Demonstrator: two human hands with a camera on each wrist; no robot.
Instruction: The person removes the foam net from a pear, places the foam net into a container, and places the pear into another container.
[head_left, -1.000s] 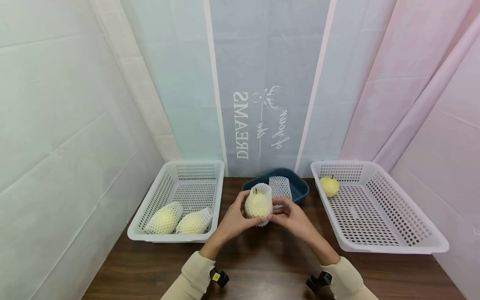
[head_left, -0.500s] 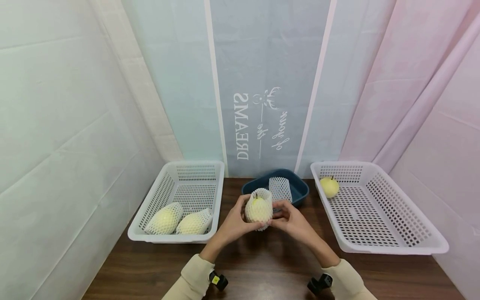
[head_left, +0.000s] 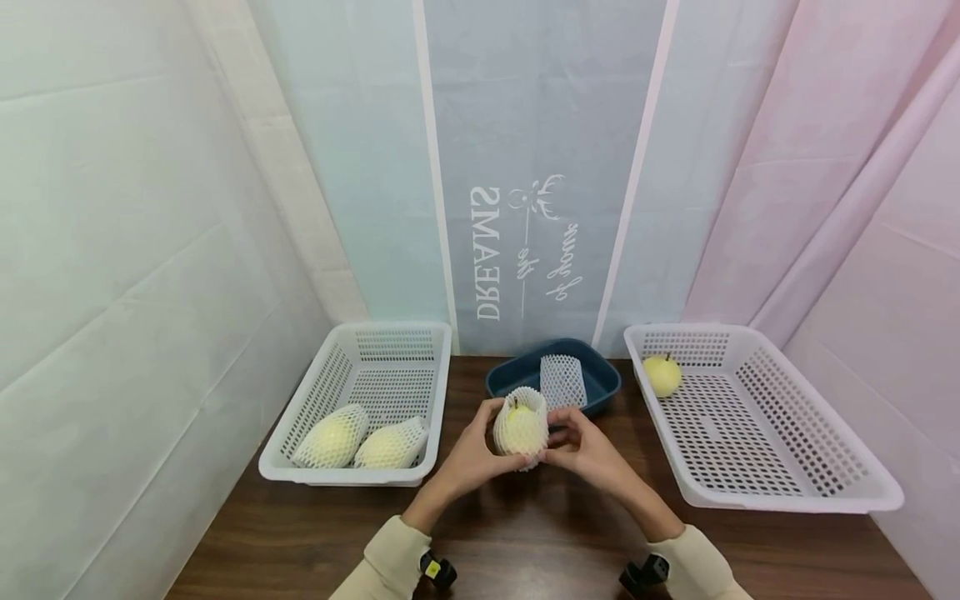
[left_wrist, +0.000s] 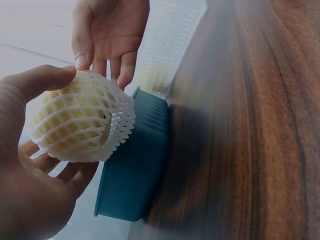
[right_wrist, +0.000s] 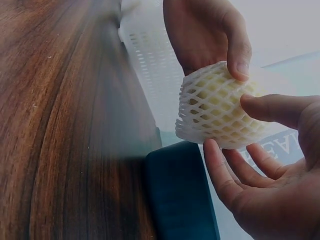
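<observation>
A pale yellow pear in a white foam net sleeve is between both hands above the table. Its stem shows at the sleeve's open end, which points away from me in the head view. My left hand grips the pear from the left, thumb on the near side and fingers curled around the far side. From the right, my right hand pinches the netted pear between thumb and fingertips. Just behind the hands, a dark blue tray holds another foam net sleeve, lying flat.
On the left stands a white basket with two netted pears at its near end. A white basket on the right holds one bare pear in its far left corner. A printed curtain hangs behind the brown table.
Both hands and the netted pear have come down slightly towards me, a little away from the blue tray. The grip of both hands looks the same.
</observation>
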